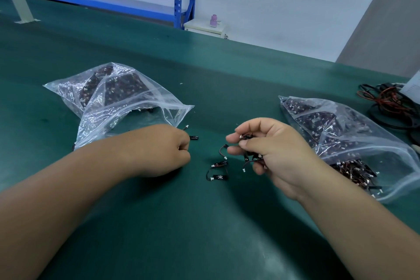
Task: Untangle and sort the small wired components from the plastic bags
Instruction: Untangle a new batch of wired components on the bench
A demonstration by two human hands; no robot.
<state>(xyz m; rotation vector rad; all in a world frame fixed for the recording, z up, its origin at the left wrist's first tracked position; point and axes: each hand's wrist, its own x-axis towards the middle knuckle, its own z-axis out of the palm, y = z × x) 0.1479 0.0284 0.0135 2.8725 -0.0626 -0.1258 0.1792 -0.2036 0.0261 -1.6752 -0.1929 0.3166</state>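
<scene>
- Green mat (136, 223) is shared by two clear zip bags, the left bag (127, 107) and the right bag (341, 129), both stuffed with small wired parts.
- Tangled bunch (247, 138) is gripped in the right hand (277, 152).
- Fingers of the left hand (163, 150) are curled beside a black component (194, 137); whether it's pinched can't be told.
- Loose components (218, 170) are laid between the hands.

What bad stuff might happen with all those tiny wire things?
1. The tangled bunch pinched in the right hand might snag; a hard tug may pull a wire from its white plug.
2. The loose pieces on the green mat lie between the left hand and the right hand, so a wrist could sweep them into a new tangle.
3. The right bag looks open, so more might spill.
</scene>
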